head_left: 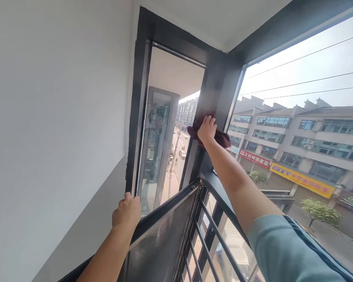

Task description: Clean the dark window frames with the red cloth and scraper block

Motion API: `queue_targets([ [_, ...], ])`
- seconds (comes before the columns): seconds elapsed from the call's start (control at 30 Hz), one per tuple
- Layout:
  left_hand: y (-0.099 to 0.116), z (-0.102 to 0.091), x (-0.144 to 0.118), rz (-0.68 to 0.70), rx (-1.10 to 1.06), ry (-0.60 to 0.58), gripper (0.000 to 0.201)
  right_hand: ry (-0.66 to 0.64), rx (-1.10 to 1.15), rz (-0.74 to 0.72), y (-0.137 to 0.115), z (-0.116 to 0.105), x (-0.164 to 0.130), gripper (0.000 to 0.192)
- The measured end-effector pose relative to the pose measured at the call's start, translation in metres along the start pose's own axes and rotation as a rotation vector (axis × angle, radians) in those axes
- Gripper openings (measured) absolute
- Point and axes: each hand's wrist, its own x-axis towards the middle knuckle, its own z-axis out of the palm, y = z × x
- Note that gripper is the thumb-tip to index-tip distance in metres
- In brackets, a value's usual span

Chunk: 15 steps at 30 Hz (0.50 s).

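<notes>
A dark maroon cloth is pressed against the dark corner post between two window openings. My right hand lies over it with bent fingers, and the cloth's ends spread out on both sides of the hand. Lower on the left, my left hand is wrapped round the lower end of the dark window frame, next to the wall. Its fingertips curl over the frame's edge. Between my hands, the narrow window shows a neighbouring glazed bay and a street below.
A dark-edged screen panel slants from the corner toward me beneath my hands. Beside it run several metal railing bars. A white wall rises on the left. Outside the large right opening stand buildings, signs and trees.
</notes>
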Motion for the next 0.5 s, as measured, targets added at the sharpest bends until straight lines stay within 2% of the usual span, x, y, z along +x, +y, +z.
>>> queue_targets([
  [0.1,-0.004,0.002,0.002,-0.001,-0.003,-0.009,0.032,-0.036,0.025,0.132,-0.018,0.047,-0.046,0.062],
  [0.2,-0.005,0.003,0.003,-0.029,-0.04,-0.06,0.032,-0.136,0.044,0.268,-0.032,0.078,-0.09,0.066],
  [0.3,-0.004,0.001,0.003,-0.047,-0.049,-0.073,0.036,-0.304,0.107,0.402,-0.044,0.091,-0.128,0.07],
  [0.4,-0.003,-0.001,0.001,-0.04,-0.041,-0.086,0.037,-0.424,0.174,0.526,-0.057,0.094,-0.164,0.065],
  [0.5,-0.003,0.0,0.002,-0.034,-0.043,-0.08,0.035,-0.497,0.234,0.554,-0.068,0.091,-0.189,0.055],
])
